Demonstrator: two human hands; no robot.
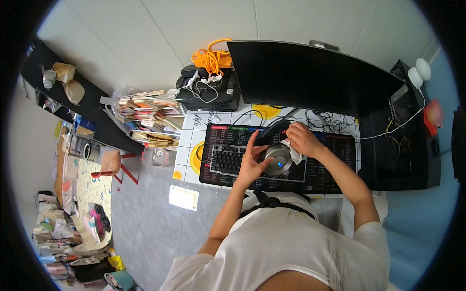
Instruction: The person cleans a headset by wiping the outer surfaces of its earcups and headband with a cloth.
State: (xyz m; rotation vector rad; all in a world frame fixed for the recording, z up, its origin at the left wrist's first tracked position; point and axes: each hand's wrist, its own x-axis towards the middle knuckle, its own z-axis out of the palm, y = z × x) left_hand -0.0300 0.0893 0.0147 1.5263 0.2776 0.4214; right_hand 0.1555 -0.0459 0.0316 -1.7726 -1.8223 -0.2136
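In head view, now gripping a silver device (pixel 280 158) over the keyboard (pixel 225 160) with the left hand (pixel 249 164), thumb and fingers apart around it; pinching white tissue (pixel 295 155) against its side with the right hand (pixel 304 140), fingers together.

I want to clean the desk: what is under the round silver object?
The keyboard lies under the round silver object, on a dark printed mat. Its left keys show; those behind the object and left hand are covered. Whether they touch is unclear.
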